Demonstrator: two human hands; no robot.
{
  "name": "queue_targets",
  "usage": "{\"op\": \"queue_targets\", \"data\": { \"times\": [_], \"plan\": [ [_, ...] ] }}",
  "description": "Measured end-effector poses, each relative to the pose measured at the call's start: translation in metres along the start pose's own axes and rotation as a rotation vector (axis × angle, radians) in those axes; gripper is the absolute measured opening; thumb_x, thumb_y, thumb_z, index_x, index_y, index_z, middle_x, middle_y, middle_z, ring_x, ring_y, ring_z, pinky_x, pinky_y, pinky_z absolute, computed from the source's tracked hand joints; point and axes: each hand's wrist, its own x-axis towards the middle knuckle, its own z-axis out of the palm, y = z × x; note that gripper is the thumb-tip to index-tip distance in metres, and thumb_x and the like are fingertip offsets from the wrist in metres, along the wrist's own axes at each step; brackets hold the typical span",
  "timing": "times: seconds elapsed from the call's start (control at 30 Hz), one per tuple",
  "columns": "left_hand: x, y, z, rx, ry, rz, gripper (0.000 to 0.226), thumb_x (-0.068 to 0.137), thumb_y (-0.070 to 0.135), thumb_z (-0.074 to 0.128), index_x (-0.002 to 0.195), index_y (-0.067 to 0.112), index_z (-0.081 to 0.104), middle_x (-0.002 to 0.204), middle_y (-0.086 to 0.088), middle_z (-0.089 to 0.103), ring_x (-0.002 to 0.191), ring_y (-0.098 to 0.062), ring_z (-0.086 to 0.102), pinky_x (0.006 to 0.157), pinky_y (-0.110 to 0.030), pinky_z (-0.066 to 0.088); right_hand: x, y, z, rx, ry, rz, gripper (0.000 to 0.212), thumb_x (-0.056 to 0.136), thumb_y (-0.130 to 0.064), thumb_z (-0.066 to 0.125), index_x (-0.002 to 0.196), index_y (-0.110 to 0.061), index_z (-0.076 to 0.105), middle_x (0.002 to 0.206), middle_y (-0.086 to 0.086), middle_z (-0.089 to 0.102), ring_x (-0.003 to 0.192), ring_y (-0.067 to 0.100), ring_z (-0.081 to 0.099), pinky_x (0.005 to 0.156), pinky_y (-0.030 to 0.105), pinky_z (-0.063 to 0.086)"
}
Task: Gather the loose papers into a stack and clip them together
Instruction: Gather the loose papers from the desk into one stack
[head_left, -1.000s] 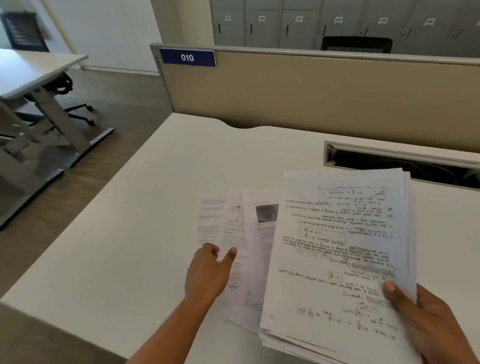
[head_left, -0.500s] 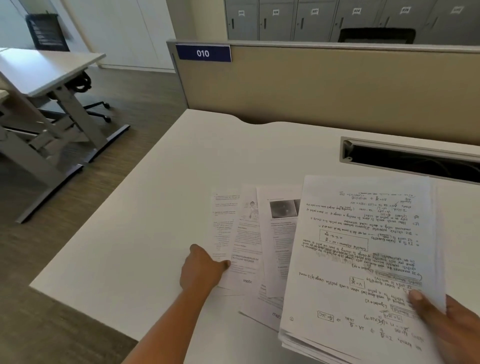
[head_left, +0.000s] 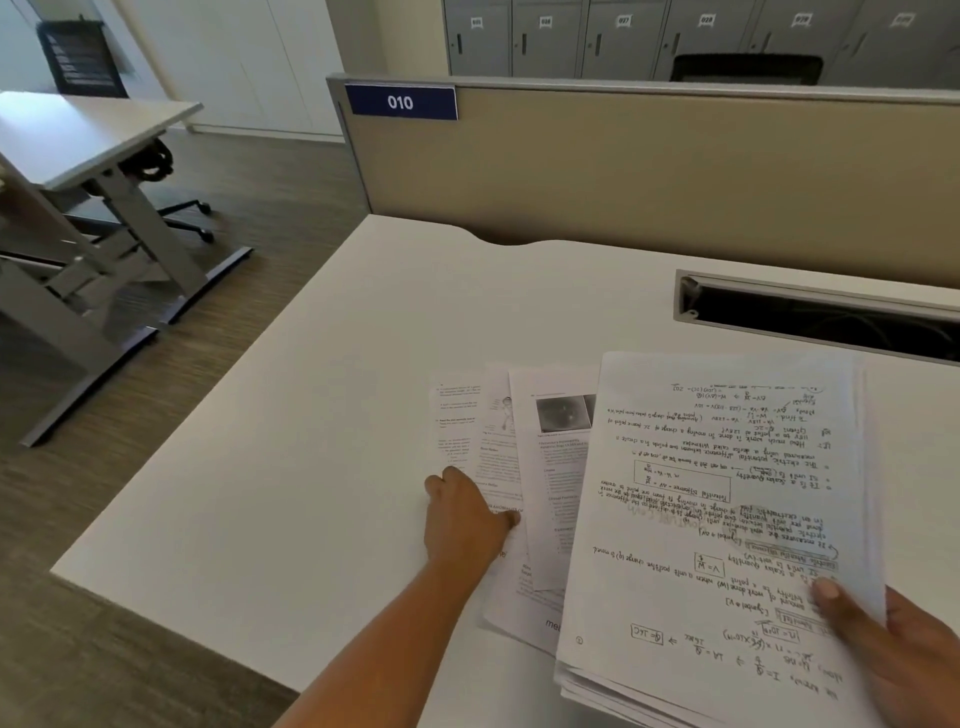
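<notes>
Head view. Item: loose printed sheets (head_left: 519, 467), a fan of about three lying flat on the white desk (head_left: 291, 467), long axes running away from the person, their right edges tucked under the held stack. Left hand (head_left: 465, 519): nearer hand, resting on the fan's left side, fingers curled with tips on the paper; whether it pinches a sheet cannot be told. Item: stack of handwritten notes (head_left: 727, 519), just right of the fan and overlapping it. Right hand (head_left: 898, 654): closed on the stack's near right corner, thumb on top. The fan likely needs to go rightward to join the stack. No clip in view.
</notes>
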Motion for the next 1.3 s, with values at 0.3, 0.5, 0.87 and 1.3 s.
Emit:
{"op": "queue_targets", "data": {
  "times": [0.3,0.5,0.87,1.3],
  "plan": [
    [0.014,-0.002,-0.008,-0.066,-0.138,-0.042,0.027,0.08,0.029,0.08,0.07,0.021,0.056,0.085,0.002,0.069,0.076,-0.018,0.066,0.053,-0.022,0.046,-0.004,0.006,-0.006,-0.078,0.047,-0.015,0.013,0.081,-0.028,0.072,0.086,-0.017,0.073,0.058,-0.003,0.075,0.055,0.022,0.071,0.071,0.032,0.053],
    [0.016,0.001,-0.02,-0.094,-0.12,0.041,0.044,0.093,0.033,0.065,0.057,0.017,0.046,0.076,-0.002,0.072,0.068,-0.02,0.066,0.058,-0.026,0.044,0.0,0.006,-0.011,-0.015,0.011,-0.013,0.02,0.078,-0.032,0.074,0.087,-0.014,0.07,0.058,-0.006,0.075,0.058,0.016,0.074,0.056,0.03,0.06],
    [-0.005,-0.04,-0.128,-0.311,0.248,0.108,0.021,0.099,0.013,0.057,0.108,0.014,0.076,0.086,-0.007,0.074,0.074,-0.022,0.068,0.064,-0.027,0.048,0.006,0.004,-0.015,-0.055,0.008,-0.049,0.011,0.093,-0.013,0.059,0.096,-0.008,0.068,0.058,-0.005,0.075,0.046,0.009,0.07,0.043,0.019,0.05],
    [-0.069,0.009,-0.12,-0.992,-0.184,0.061,0.019,0.094,0.008,0.06,0.105,0.005,0.075,0.097,-0.016,0.081,0.083,-0.035,0.078,0.074,-0.041,0.065,0.023,0.006,0.015,0.1,-0.052,-0.009,0.021,0.093,-0.012,0.059,0.108,-0.004,0.07,0.093,0.016,0.079,0.081,0.033,0.076,0.066,0.039,0.062]
  ]
}}
